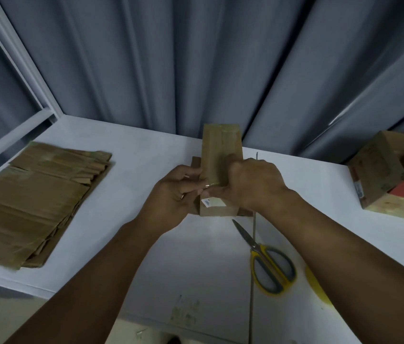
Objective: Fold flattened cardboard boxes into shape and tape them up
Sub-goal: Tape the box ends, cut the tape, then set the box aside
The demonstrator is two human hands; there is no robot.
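While the small, tall brown cardboard box [220,150] stands folded into shape near the middle of the white worktop [146,170], both hands work at its near upper part. The left hand [178,192] has its fingers curled and pinches a glossy strip of tape [210,185] against the box's left edge. The right hand [253,184] is closed round the box from the right, its fingers bent over the front face and touching the same strip. A small white label [207,202] shows on the box just below the hands, and brown flaps stick out at its foot on either side.

A stack of flattened brown cardboard boxes [34,199] lies well apart on the left part of the worktop, fanned slightly at its edges. Scissors with yellow and grey handles [268,259] lie near the box on the right, blades pointing towards it, beside the right forearm. A yellow object [318,289] peeks out from under that forearm; what it is cannot be told. A larger open cardboard box with a red panel [384,180] sits at the far right edge. Grey pleated curtains [196,58] hang behind the worktop.
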